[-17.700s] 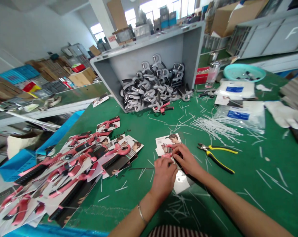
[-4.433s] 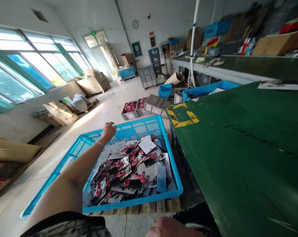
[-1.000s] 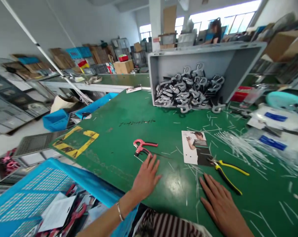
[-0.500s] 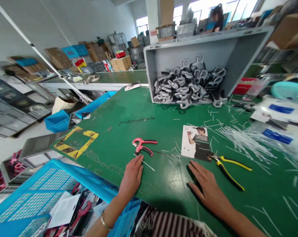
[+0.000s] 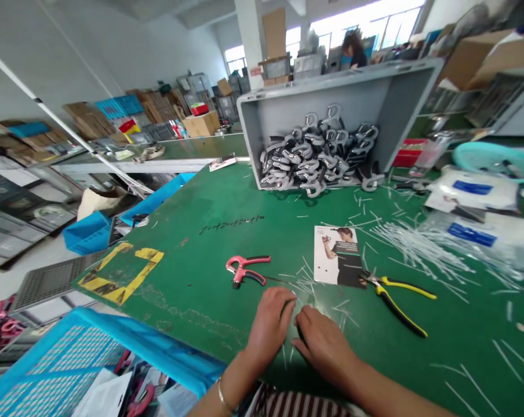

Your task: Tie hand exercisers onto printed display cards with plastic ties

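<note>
Well, blue basket (image 5: 157, 356): low at your left, beside the table, with cards and pink pieces inside; probably parked there for easy reach.
Yellow tape outline (image 5: 148, 255): on the table's left corner, likely marking a spot.
Pink hand grip (image 5: 241, 271): flat on the green table (image 5: 201, 249), just ahead of your left hand, untouched, handles pointing right.
Left hand (image 5: 267, 327): low over the table, fingers curled inward, narrow; can't tell if you pinch anything underneath.
Grey crate (image 5: 283, 110): on its side behind, mouth toward you, likely so you can reach the grey hand grips (image 5: 316, 165) heaped inside.
Right hand (image 5: 327, 344): close beside your left, fingers bent, narrow; contents hidden, can't tell.
White strips: scattered loose around your fingertips.
Printed card (image 5: 338, 258): flat ahead of your right hand, picture up.
Pliers (image 5: 403, 313): jaws on the card's lower right corner, yellow-black handles spread toward your right side, seemingly handy.
White strip pile (image 5: 418, 249): beyond the pliers, before the plastic bags (image 5: 501, 194).
</note>
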A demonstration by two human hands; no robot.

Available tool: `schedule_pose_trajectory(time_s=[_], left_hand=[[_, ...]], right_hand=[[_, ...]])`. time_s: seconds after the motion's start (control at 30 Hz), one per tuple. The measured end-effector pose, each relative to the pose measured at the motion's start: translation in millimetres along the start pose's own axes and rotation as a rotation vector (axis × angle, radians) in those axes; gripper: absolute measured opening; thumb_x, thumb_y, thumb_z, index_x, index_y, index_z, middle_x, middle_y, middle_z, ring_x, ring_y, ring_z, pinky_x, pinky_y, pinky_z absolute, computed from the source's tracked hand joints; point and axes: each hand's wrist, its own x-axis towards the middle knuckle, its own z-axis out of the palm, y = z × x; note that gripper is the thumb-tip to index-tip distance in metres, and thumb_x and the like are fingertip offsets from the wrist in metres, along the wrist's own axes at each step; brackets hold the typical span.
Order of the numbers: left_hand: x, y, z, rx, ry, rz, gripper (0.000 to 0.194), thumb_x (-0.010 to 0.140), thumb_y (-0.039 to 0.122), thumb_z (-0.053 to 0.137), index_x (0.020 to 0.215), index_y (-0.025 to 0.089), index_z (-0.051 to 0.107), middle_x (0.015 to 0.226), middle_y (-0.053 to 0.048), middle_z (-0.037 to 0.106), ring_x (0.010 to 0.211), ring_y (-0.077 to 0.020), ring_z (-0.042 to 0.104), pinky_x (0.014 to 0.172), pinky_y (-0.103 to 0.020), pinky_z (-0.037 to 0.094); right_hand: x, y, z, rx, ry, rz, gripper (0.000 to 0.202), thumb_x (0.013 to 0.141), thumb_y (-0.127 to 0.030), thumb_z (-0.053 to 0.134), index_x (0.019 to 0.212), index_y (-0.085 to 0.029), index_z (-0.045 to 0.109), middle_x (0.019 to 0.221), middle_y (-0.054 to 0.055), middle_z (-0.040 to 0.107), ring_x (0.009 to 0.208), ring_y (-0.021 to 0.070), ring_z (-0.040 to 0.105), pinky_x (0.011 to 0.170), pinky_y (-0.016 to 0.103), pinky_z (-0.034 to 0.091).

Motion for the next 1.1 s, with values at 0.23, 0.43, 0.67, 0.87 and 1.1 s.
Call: schedule_pose_trajectory(time_s=[0.23, 0.43, 0.67, 0.87, 1.1], left_hand=[[100.8, 30.4, 47.0, 0.272, -0.284, 0.033, 0.036, 0.089, 0.032, 0.062, 0.121, 0.018, 0.06, 0.131, -0.012, 0.06, 0.122, -0.0285, 0.05, 0.105, -0.043, 0.037], [141.0, 35.6, 82.9, 0.324, -0.222, -0.263, 0.07, 0.066, 0.035, 0.082, 0.122, 0.003, 0.054, 0.122, -0.027, 0.059, 0.117, -0.0404, 0.052, 0.099, -0.054, 0.038], [171.1, 23.1, 95.3, 0.054, -0.247, -0.416, 0.028, 0.075, 0.023, 0.07, 0.099, 0.01, 0.065, 0.094, -0.015, 0.073, 0.088, -0.0265, 0.069, 0.078, -0.035, 0.051], [188.3, 33.3, 98.9, -0.152, -0.229, -0.382, 0.011, 0.081, 0.018, 0.063, 0.089, 0.01, 0.067, 0.081, -0.007, 0.074, 0.067, -0.0155, 0.069, 0.06, -0.022, 0.049], [167.5, 39.8, -23.7, 0.064, -0.053, -0.242, 0.02, 0.092, 0.027, 0.049, 0.103, 0.018, 0.062, 0.093, -0.006, 0.07, 0.087, -0.0208, 0.065, 0.08, -0.031, 0.048]], right_hand=[[-3.4, 16.0, 2.7, -0.208, -0.083, -0.03, 0.019, 0.087, -0.005, 0.05, 0.097, -0.012, 0.065, 0.092, 0.013, 0.069, 0.079, 0.0247, 0.067, 0.064, 0.032, 0.05], [-34.2, 49.0, -23.1, 0.136, 0.079, -0.041, 0.016, 0.096, -0.017, 0.046, 0.101, -0.019, 0.061, 0.105, 0.008, 0.065, 0.094, 0.02, 0.063, 0.083, 0.032, 0.052], [-25.2, 132.5, -26.1, -0.284, 0.427, 0.167, 0.05, 0.095, -0.04, 0.051, 0.135, -0.009, 0.052, 0.144, 0.023, 0.048, 0.133, 0.0411, 0.038, 0.105, 0.06, 0.033], [-23.9, 144.4, -31.8, -0.263, 0.414, 0.123, 0.054, 0.097, -0.043, 0.046, 0.139, -0.011, 0.049, 0.144, 0.02, 0.049, 0.131, 0.0376, 0.04, 0.104, 0.056, 0.035], [-69.5, 197.2, -54.3, -0.329, 0.423, 0.296, 0.063, 0.092, -0.057, 0.047, 0.144, -0.02, 0.045, 0.145, 0.017, 0.048, 0.126, 0.0415, 0.041, 0.095, 0.059, 0.039]])
